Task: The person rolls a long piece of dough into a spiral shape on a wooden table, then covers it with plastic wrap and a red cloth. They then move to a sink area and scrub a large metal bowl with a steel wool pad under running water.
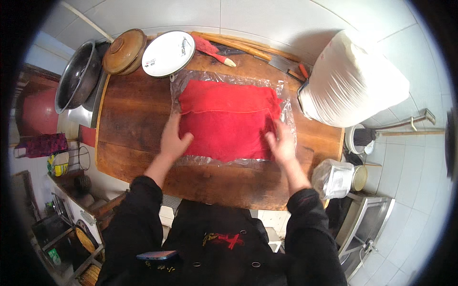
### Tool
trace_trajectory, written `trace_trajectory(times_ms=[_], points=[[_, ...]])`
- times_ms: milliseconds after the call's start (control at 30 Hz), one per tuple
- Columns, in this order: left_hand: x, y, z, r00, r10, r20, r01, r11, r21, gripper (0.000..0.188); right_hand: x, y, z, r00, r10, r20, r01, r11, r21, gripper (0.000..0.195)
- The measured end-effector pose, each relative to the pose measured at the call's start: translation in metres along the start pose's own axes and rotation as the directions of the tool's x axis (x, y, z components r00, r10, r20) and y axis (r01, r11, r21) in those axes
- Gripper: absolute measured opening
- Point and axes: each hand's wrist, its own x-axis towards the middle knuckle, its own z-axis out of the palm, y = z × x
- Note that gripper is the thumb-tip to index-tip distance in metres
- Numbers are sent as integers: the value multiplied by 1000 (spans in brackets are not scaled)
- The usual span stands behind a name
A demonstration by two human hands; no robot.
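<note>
A folded red cloth (227,125) lies flat on the wooden worktop (125,157), with a clear plastic sheet (288,111) showing round its edges. My left hand (176,137) is at the cloth's left edge, thumb spread from the fingers. At the right edge is my right hand (281,141), its thumb also apart and its fingers slightly blurred. Both palms face inward. Whether the fingertips press on the cloth or only hover beside it, I cannot tell. Neither hand is seen gripping anything.
Along the back stand a brown lidded pot (123,52), a white plate (169,53), a red-handled brush (214,52) and wooden rolling pins (236,46). A large white cloth-covered bundle (350,82) is at the back right. A plastic-wrapped container (332,178) sits right; a metal basin (78,77) stands left.
</note>
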Motion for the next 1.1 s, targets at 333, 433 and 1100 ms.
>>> trace_trajectory(times_ms=[333, 433, 1100], points=[[-16, 31, 36, 932, -125, 340, 29, 962, 273, 105, -27, 26, 52, 930, 158, 332, -58, 954, -294, 92], [-46, 23, 16, 956, -180, 230, 173, 984, 54, 87, -15, 8, 29, 977, 192, 96, -190, 981, -35, 58], [-279, -42, -240, 944, -321, -80, 97, 501, -860, 17, -142, -455, 173, 670, -287, 685, -730, -82, 679, 57]])
